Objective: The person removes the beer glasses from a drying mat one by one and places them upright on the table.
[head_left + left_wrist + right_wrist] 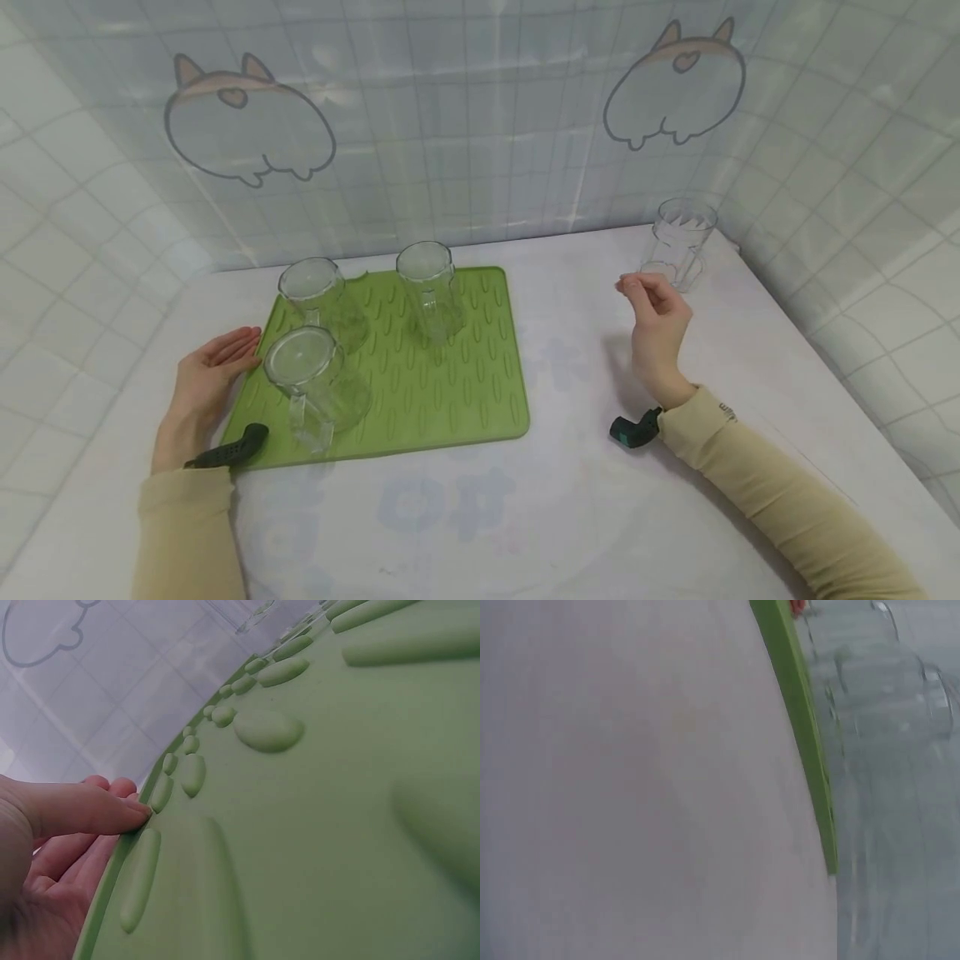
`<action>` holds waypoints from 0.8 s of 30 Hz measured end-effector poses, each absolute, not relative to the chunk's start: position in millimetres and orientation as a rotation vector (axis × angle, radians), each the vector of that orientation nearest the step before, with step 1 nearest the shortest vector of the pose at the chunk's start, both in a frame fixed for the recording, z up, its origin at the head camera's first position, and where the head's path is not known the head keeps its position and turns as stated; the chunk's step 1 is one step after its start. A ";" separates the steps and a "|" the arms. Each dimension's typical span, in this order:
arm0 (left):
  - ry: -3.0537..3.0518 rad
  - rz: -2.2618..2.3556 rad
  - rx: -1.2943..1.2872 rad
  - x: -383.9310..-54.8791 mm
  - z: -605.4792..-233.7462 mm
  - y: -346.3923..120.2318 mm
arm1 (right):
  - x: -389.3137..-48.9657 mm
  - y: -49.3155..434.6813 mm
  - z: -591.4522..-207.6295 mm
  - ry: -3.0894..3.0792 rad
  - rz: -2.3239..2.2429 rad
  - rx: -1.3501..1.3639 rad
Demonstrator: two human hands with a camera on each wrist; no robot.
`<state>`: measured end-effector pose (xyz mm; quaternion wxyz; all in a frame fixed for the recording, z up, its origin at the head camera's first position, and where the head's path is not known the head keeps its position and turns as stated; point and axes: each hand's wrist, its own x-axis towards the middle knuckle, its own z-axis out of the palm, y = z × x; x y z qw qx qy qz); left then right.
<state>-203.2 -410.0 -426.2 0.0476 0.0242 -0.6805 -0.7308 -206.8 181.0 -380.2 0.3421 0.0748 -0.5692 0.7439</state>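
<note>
My left hand is at the left edge of a green ribbed mat. In the left wrist view its thumb lies on the mat's raised rim, and the fingers are behind that edge, pinching it. Three clear glass mugs stand on the mat: a front-left mug, a back-left mug and a mug at the back middle. Loosely curled and holding nothing visible, my right hand hovers over the table just in front of a tall clear glass. That hand is outside the right wrist view.
A white cloth with faint prints covers the table. Behind it and at both sides rise tile-patterned walls; the tall glass stands close to the back right corner. In the right wrist view, transparent glassware shows along the right side.
</note>
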 end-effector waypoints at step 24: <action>-2.108 -2.182 0.127 -202.2 -425.1 -408.4 | -183.2 90.7 -370.1 -2.126 2.120 0.352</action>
